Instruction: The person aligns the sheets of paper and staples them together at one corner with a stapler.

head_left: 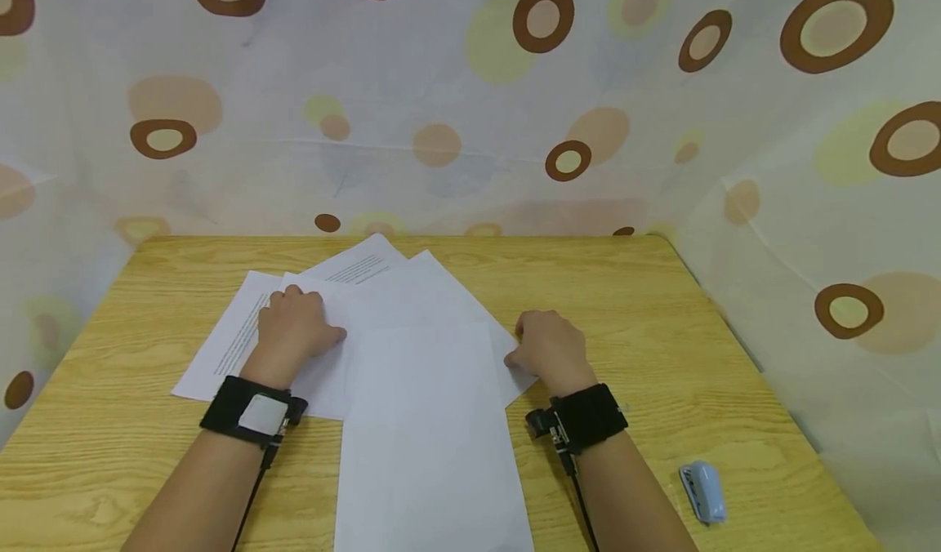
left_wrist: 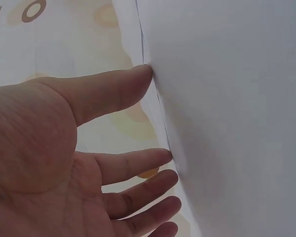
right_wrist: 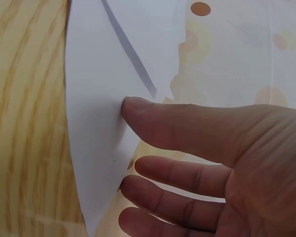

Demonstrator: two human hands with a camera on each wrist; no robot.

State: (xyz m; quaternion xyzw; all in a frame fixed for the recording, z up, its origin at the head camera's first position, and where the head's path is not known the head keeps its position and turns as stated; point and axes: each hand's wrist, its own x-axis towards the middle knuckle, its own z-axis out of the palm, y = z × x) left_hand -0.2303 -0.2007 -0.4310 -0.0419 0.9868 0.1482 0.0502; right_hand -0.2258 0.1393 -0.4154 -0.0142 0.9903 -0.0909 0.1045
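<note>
Several white paper sheets lie fanned over one another, with a blank sheet [head_left: 434, 454] on top reaching the near edge of the head view. My left hand [head_left: 297, 327] rests on the left part of the spread, beside a printed sheet [head_left: 238, 348]. In the left wrist view the thumb and fingertips [left_wrist: 138, 81] touch the paper [left_wrist: 237, 98], the fingers fairly straight. My right hand [head_left: 551, 348] is at the right corner of a slanted sheet [head_left: 507, 356]. Its thumb [right_wrist: 148, 118] lies on the paper [right_wrist: 96, 123], with the other fingers loosely bent by the edge.
A small light-blue stapler [head_left: 703, 492] lies on the wooden table [head_left: 632, 291] at the right front, near the right forearm. Another printed sheet [head_left: 360, 266] shows at the back of the spread. Patterned cloth [head_left: 441, 86] hangs behind the table and along its sides.
</note>
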